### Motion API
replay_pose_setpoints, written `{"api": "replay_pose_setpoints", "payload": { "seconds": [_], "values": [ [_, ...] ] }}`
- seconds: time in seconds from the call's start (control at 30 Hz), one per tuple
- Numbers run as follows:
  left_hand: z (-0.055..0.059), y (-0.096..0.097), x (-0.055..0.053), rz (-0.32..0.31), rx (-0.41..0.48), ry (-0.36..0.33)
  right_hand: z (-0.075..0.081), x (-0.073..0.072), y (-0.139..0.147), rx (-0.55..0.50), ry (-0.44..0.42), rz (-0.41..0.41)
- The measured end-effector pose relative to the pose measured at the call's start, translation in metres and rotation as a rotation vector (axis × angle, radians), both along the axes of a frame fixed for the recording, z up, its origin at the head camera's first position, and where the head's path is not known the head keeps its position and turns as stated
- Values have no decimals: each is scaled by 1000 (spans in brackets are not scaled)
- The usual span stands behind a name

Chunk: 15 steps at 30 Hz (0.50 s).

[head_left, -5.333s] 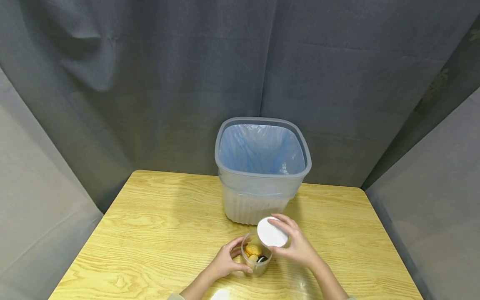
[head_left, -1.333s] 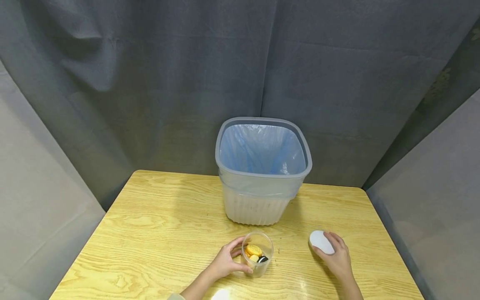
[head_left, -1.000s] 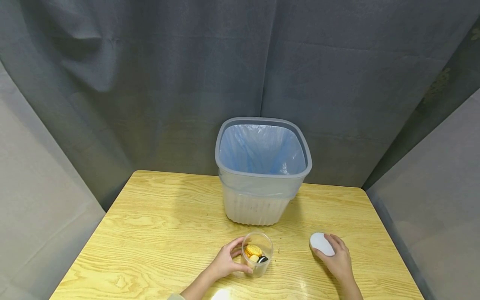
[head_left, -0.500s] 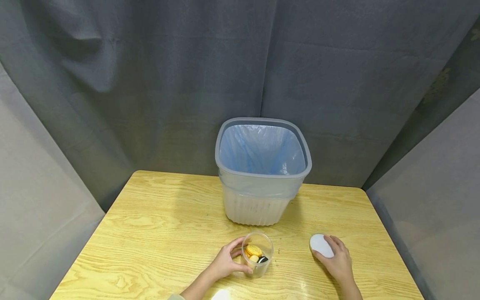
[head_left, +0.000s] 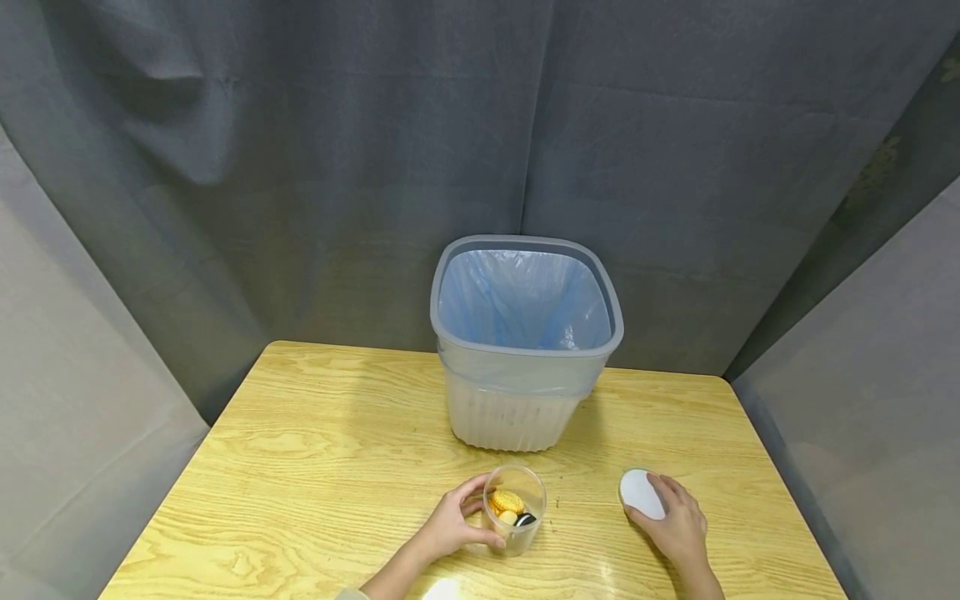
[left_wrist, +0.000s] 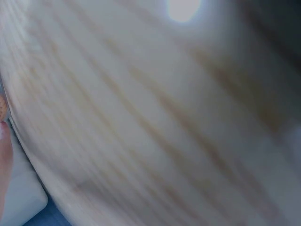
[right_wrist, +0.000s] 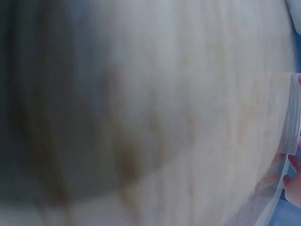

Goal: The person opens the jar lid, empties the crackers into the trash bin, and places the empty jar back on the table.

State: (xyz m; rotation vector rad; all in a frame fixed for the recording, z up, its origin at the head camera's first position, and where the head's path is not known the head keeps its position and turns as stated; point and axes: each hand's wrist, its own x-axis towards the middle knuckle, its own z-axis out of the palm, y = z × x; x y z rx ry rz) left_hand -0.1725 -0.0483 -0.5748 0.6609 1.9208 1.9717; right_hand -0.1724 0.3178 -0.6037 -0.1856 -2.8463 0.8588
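My left hand [head_left: 450, 525] grips the side of a clear round plastic cup [head_left: 516, 542] standing on the table. Inside the cup lie several cookies: yellow round biscuits [head_left: 507, 500] and a black-and-white sandwich cookie [head_left: 525, 518]. Off to the right, my right hand [head_left: 677, 525] holds a round white lid [head_left: 641, 493] between thumb and fingers, low at the tabletop. The palm covers part of the lid. In the left wrist view only a fingertip [left_wrist: 4, 150] shows at the left edge. Fingers [right_wrist: 292, 188] appear beside clear plastic at the right edge of the right wrist view.
A trash bin [head_left: 517, 408] with a grey rim and a blue liner bag stands behind the cup on the wooden table [head_left: 315, 467]. Dark grey curtains [head_left: 337, 167] hang at the back. Pale panels [head_left: 862, 400] flank both sides.
My right hand has carried the lid from above the cup to the table at the right. Over the last second the lid shifts slightly toward me. My left hand stays on the cup.
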Motion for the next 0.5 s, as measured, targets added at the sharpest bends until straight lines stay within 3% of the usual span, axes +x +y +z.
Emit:
{"api": "replay_pose_setpoints", "payload": {
  "seconds": [0.23,0.5],
  "values": [
    [3,0,1,3,0,3,-2,0,0,9,10,6],
    [-19,1,-5,17,1,-8,7,3,-3,20,-23,15]
  ]
}}
